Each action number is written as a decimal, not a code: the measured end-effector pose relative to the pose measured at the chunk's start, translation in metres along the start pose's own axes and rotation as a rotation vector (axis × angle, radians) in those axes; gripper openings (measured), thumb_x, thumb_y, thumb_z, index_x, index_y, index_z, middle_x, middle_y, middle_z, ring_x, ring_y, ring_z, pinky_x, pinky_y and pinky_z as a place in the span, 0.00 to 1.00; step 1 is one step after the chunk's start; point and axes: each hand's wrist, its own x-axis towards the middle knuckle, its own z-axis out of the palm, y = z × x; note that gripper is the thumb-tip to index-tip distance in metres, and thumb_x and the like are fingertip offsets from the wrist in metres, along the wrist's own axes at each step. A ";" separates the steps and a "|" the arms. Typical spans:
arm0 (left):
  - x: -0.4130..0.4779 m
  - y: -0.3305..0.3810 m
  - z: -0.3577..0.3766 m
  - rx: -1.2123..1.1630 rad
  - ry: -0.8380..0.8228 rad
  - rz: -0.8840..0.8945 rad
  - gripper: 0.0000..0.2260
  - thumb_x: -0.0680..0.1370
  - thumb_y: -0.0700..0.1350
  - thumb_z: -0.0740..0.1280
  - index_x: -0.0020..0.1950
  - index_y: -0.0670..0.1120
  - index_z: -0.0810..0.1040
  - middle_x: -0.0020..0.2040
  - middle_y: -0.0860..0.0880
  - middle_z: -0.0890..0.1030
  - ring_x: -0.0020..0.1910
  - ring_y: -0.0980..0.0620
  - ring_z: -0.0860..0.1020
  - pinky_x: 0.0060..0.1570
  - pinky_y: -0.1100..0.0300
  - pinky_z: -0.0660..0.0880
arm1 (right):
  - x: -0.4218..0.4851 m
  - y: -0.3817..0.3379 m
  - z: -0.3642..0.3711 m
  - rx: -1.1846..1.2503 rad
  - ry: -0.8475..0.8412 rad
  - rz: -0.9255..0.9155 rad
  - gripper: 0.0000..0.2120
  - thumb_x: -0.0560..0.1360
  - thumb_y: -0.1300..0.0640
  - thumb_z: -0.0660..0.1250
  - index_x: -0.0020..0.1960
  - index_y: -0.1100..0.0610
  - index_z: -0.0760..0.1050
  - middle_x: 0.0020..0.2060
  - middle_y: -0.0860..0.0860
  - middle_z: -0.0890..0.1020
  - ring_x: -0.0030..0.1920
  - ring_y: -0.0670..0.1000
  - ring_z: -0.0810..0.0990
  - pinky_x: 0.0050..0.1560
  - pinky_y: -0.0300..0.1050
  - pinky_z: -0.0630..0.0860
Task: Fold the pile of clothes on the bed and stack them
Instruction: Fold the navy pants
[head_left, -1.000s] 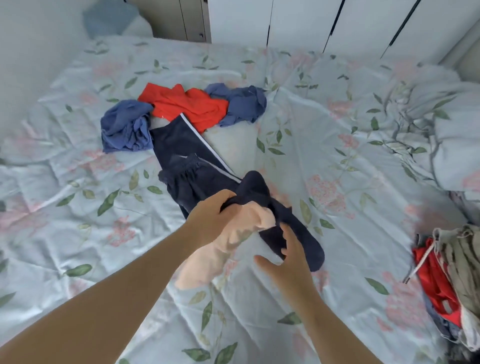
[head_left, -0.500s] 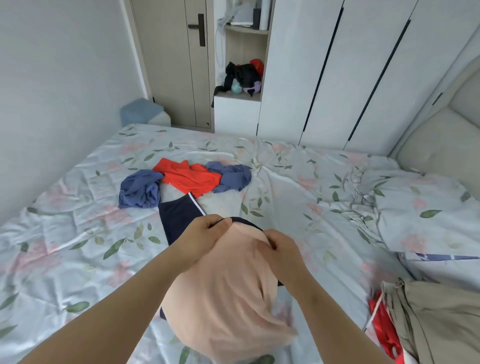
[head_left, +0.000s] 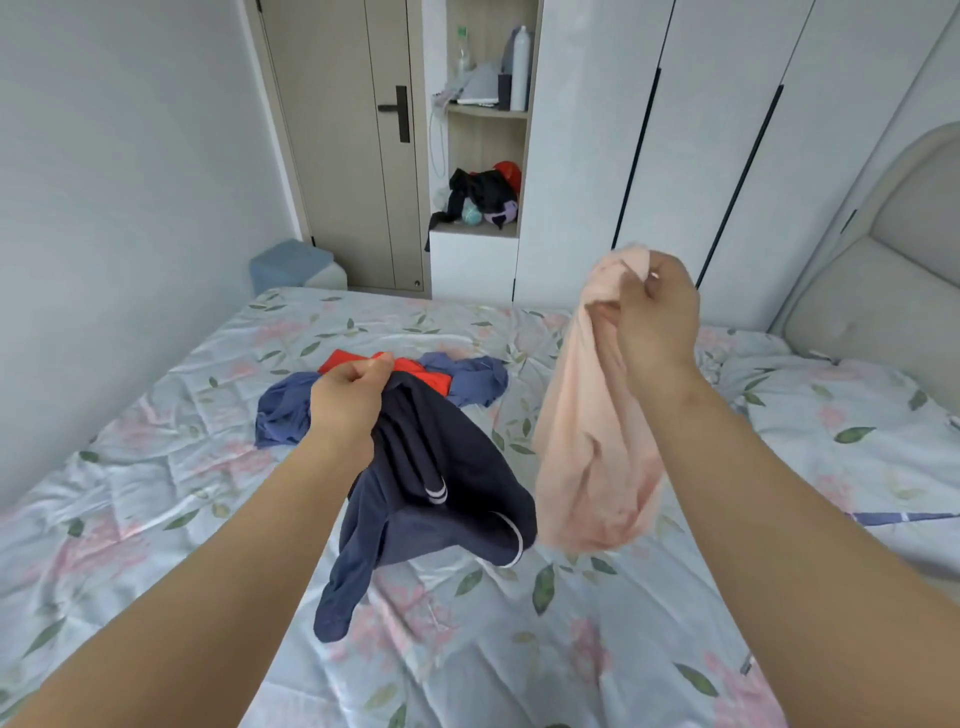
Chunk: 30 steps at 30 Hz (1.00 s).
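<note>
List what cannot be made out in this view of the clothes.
Head view only:
- red garment: mostly covered by the left hand and navy garment.
- blue cloth: one piece or two, hidden behind the left hand.
- peach garment: bunched in the right hand, type unclear.
- shelf clutter: too small.

no readable text, no labels, no brands, no numbers

Grey wall (head_left: 130, 156), beige door (head_left: 353, 156), white wardrobes (head_left: 701, 130), padded headboard (head_left: 883, 270)

A home bedroom: a bed (head_left: 156, 519) with floral sheet, padded headboard (head_left: 883, 270) at right, white wardrobes (head_left: 701, 130) and a door (head_left: 353, 145) far.
</note>
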 end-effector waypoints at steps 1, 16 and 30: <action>0.000 0.005 -0.001 -0.035 -0.026 -0.001 0.13 0.76 0.45 0.69 0.33 0.47 0.73 0.35 0.48 0.75 0.38 0.50 0.73 0.44 0.55 0.73 | 0.001 -0.003 0.001 0.003 -0.086 0.000 0.19 0.76 0.68 0.56 0.62 0.51 0.71 0.51 0.43 0.76 0.48 0.36 0.77 0.49 0.32 0.75; -0.036 0.068 0.005 -0.373 -0.494 -0.100 0.05 0.78 0.43 0.66 0.42 0.46 0.76 0.30 0.50 0.80 0.28 0.55 0.78 0.31 0.64 0.77 | -0.110 0.083 0.023 -0.430 -0.756 0.117 0.09 0.76 0.58 0.66 0.55 0.58 0.75 0.53 0.48 0.75 0.56 0.48 0.73 0.53 0.38 0.67; -0.003 -0.031 -0.027 1.090 -0.693 0.346 0.09 0.77 0.50 0.67 0.50 0.46 0.80 0.43 0.49 0.81 0.45 0.50 0.78 0.42 0.61 0.69 | -0.070 0.031 0.003 -0.080 -0.356 0.225 0.10 0.78 0.62 0.58 0.41 0.53 0.72 0.38 0.51 0.76 0.38 0.49 0.74 0.40 0.42 0.70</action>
